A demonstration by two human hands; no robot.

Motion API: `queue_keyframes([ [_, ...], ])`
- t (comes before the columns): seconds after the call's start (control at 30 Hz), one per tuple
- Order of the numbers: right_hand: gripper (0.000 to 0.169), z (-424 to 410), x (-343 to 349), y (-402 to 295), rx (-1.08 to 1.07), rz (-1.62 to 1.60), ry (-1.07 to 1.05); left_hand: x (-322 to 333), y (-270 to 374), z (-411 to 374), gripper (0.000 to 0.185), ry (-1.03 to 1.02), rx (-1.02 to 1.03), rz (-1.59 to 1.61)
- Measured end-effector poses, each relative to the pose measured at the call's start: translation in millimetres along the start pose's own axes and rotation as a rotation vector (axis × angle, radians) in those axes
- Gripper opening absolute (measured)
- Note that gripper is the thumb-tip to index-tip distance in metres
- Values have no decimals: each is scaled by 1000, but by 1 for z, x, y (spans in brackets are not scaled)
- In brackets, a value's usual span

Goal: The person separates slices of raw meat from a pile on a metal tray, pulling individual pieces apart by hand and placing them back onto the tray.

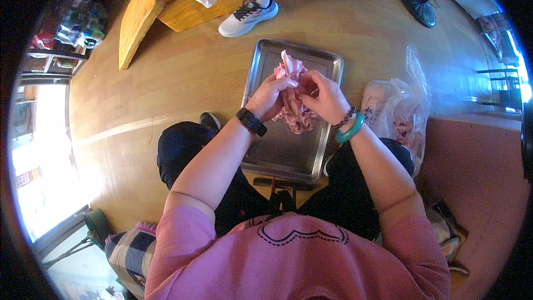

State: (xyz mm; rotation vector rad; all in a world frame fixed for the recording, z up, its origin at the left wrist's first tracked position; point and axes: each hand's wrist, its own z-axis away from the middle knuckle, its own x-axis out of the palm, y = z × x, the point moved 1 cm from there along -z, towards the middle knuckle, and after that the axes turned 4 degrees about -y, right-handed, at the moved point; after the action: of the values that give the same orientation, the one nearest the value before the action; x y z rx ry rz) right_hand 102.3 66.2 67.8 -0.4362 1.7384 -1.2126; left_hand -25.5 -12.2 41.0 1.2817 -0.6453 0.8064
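Raw pinkish meat pieces (296,112), seemingly with bone and fat, are held in a clump over a shallow rectangular metal tray (287,156). My left hand (268,96), below a black wristband, grips the clump from its left side, with the thumb across the top. On the right side my right hand (327,96) has its fingertips on the meat; a beaded bracelet and a green bangle circle that wrist. Part of the meat and the fingers beneath it are hidden. To the right of the tray stands a clear plastic bag (406,108) with more raw meat inside.
Another person's grey sneaker (249,16) rests on the wood-look floor beyond the tray, beside a yellow wooden piece of furniture (143,16). A round black stand base (416,6) is at the upper right. My knees flank the tray's near end. Packed goods (83,25) sit on a shelf at left.
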Motion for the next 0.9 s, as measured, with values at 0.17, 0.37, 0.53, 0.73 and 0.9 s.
queue_keyframes([
  [0.17, 18, -3, -9, 5, 72, 92, -54, 3, 1, 1, 36, -10, -2, -9],
  [0.37, 10, -9, -40, 16, 186, -921, 218, 6, 7, 3, 38, 83, -22, 53],
  [0.53, 15, -2, -37, 33, 160, -68, -98, 13, 11, 4, 39, 97, 45, 103],
  [0.73, 19, -4, -19, 0, -18, 136, 42, 0, 7, 0, 38, 19, 33, 50],
  [0.9, 21, -3, -2, -10, -54, 143, -43, 2, -2, -2, 36, 73, 99, 95],
])
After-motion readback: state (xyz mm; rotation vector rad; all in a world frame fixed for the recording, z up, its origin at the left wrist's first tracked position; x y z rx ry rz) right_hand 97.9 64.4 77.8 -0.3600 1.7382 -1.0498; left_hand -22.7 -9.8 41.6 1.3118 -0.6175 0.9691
